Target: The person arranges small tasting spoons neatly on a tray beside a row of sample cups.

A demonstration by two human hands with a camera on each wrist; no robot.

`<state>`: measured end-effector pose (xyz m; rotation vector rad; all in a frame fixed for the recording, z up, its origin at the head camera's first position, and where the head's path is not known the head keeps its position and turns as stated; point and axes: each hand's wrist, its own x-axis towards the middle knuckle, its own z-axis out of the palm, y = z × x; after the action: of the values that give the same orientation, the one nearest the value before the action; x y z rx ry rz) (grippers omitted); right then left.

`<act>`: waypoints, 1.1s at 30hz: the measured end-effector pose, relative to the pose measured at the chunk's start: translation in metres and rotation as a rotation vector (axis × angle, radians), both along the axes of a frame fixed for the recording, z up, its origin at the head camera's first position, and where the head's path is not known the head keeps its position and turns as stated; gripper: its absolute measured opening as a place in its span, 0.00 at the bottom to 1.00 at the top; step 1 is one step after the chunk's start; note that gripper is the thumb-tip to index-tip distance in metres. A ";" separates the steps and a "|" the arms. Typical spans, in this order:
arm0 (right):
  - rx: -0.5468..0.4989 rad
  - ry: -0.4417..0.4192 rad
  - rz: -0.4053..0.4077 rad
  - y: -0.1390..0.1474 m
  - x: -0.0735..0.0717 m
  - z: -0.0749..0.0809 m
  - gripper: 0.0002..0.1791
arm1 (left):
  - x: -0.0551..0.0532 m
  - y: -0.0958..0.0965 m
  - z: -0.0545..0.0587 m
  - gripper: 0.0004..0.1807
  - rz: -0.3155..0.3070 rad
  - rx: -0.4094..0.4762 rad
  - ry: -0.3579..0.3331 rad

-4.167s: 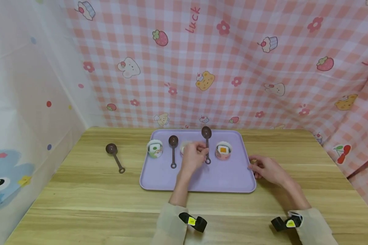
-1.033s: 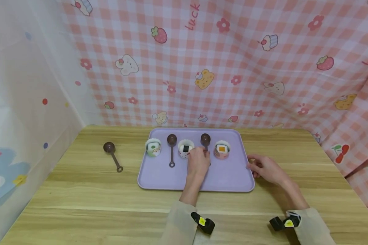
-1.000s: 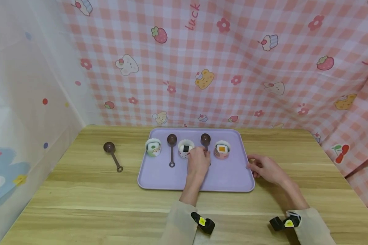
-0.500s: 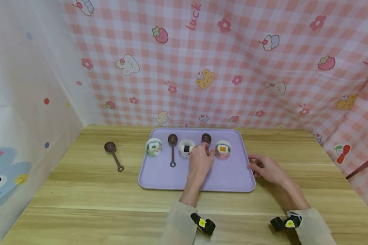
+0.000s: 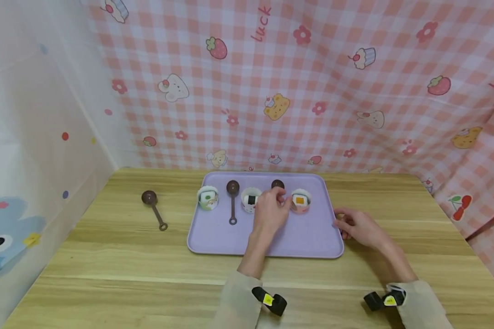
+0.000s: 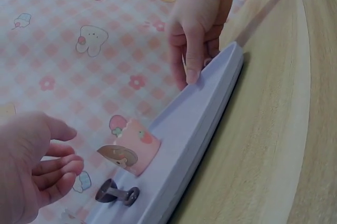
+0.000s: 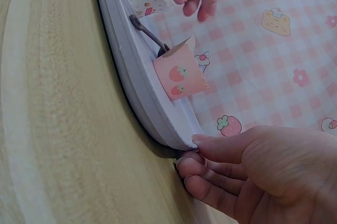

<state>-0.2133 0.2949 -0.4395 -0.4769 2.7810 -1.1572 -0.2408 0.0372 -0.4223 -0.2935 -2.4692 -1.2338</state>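
My left hand [image 5: 270, 211] hovers over the lilac tray [image 5: 308, 237], its fingers loosely bent and holding nothing. Just under it lies a brown measuring spoon [image 5: 277, 183]; the hand hides its handle in the head view, while the left wrist view shows the spoon [image 6: 113, 190] apart from the fingers. My right hand [image 5: 360, 227] pinches the tray's right rim, thumb on top and fingers below. On the tray stand a green-patterned paper cup [image 5: 207, 208], a white one [image 5: 247, 208] and a pink one [image 5: 300, 210], each with a small rice-roll-like piece inside. Another measuring spoon [image 5: 232, 188] lies between the left two cups.
A third brown measuring spoon [image 5: 149, 198] lies on the wooden table [image 5: 127, 269], left of the tray. Behind the table hangs a pink checked cloth [image 5: 238, 91]; a white patterned cloth [image 5: 33, 114] hangs at the left.
The right-hand spoon on the tray has come slightly nearer since the earliest frame. My left hand has let go of its handle and risen a little. My right hand stays at the rim.
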 end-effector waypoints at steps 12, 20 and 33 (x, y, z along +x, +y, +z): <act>0.012 0.025 0.000 0.000 0.001 0.000 0.18 | 0.003 -0.008 0.007 0.10 -0.064 0.042 -0.011; 0.013 0.014 -0.002 0.000 0.001 -0.002 0.19 | 0.003 -0.014 0.008 0.09 -0.097 0.048 0.014; 0.035 0.009 -0.016 0.001 0.000 -0.002 0.20 | 0.000 -0.028 0.009 0.10 -0.134 0.075 0.047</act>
<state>-0.2136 0.2955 -0.4413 -0.4586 2.8121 -1.1110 -0.2413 0.0094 -0.4133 -0.4690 -2.3899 -1.3539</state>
